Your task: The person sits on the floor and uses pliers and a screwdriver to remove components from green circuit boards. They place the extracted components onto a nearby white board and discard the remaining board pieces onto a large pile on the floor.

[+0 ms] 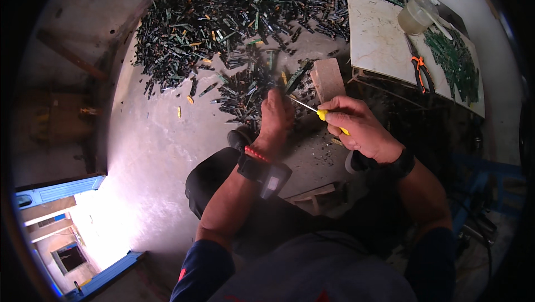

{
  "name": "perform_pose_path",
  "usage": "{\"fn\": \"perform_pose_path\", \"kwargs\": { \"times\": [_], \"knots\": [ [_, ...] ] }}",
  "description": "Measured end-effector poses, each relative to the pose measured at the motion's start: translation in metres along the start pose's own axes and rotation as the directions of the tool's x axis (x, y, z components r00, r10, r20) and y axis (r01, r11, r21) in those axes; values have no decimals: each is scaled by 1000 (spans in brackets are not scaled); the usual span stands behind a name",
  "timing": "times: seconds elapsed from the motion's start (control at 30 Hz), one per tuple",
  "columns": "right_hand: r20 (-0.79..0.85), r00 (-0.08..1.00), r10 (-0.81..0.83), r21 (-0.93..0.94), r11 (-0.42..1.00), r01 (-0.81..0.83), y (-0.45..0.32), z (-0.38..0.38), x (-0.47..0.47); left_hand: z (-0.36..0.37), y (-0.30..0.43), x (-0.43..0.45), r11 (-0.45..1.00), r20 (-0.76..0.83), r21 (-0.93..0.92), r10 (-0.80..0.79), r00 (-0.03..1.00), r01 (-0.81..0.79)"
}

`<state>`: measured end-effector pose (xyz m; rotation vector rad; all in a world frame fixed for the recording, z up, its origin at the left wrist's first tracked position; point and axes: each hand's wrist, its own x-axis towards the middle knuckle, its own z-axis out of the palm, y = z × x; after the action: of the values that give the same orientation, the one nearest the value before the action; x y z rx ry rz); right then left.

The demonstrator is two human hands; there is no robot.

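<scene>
My right hand [359, 128] grips the yellow handle of a screwdriver [322, 114], its thin metal shaft pointing up and left. The tip lies close to my left hand [276, 118], which is blurred and seen from the wrist side. Whether the left fingers hold a piece is hidden. Beyond the left hand lies a heap of small dark strips [246, 89], some green or yellow, that look like circuit board parts. A dark green-topped strip [299, 77] leans beside a reddish brick [328, 77], just past the screwdriver's shaft.
A large pile of similar strips [188, 30] covers the floor ahead. At the right, a pale board [376, 30] carries orange-handled pliers [422, 74], a cloudy plastic jug [416, 15] and green strips [455, 64]. A bright doorway with blue doors [62, 191] stands at the lower left.
</scene>
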<state>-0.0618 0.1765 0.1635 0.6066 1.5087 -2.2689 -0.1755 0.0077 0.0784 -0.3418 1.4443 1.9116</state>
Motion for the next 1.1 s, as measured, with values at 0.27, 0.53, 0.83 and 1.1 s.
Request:
{"fn": "perform_pose_path", "kwargs": {
  "times": [0.27,0.53,0.83,1.1],
  "knots": [
    [43,988,-145,-138,979,150,7,-5,5,-20,-19,23,977,22,170,124,992,-126],
    [239,710,-662,-923,73,378,30,16,3,-56,-65,51,369,236,824,467,853,-430],
    [65,995,71,102,992,-77,1,-7,6,-64,-71,59,130,323,866,590,740,-482],
    [238,674,-700,-845,192,499,27,6,15,-66,-71,58,131,341,851,599,725,-508]
  ]
}}
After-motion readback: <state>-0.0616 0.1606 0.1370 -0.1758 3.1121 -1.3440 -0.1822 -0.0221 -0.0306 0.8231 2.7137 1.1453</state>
